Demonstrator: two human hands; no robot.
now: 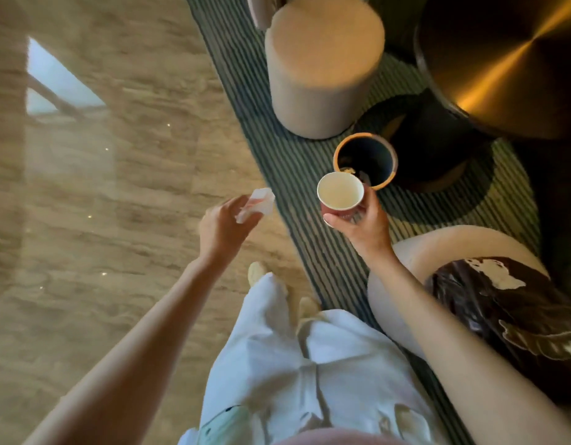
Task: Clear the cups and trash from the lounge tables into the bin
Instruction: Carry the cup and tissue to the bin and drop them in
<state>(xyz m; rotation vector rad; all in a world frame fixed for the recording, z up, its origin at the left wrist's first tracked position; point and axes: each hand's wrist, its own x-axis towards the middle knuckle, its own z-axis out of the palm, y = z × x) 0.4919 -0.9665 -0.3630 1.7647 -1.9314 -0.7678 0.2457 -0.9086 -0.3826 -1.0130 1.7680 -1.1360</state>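
Holding entry, one person standing, viewed from above:

Item 1: right hand (361,224), fingers and thumb curled round a paper cup (341,195); cup upright, red outside, pale and bare inside, mouth facing the camera.

Item 2: left hand (224,224), fingers pinching a crumpled white tissue (256,205); the tissue sticks out beyond the fingertips, over the marble floor (117,220).

Item 3: bin (365,160), small, round, orange rim, dark inside; stands on the floor just beyond the right hand, its near rim partly covered by the cup. A pale scrap lies at the near inner edge; what else is inside cannot be told.

Item 4: striped rug (297,175), green and pale bands, under the bin and under the right hand; its edge runs between the two hands, so the left hand is off the rug.

Item 5: round beige stool (322,69), well beyond the right hand, past the bin.

Item 6: dark round table (502,59) with a bright metallic sheen, beyond and to the outer side of the right hand; its dark base (438,146) stands just beside the bin.

Item 7: second beige seat (403,284), beneath the right forearm, carrying a dark patterned cushion (502,309).

Item 8: white trousers (309,364) and pale shoes (256,274), between the two forearms, nearer than both hands
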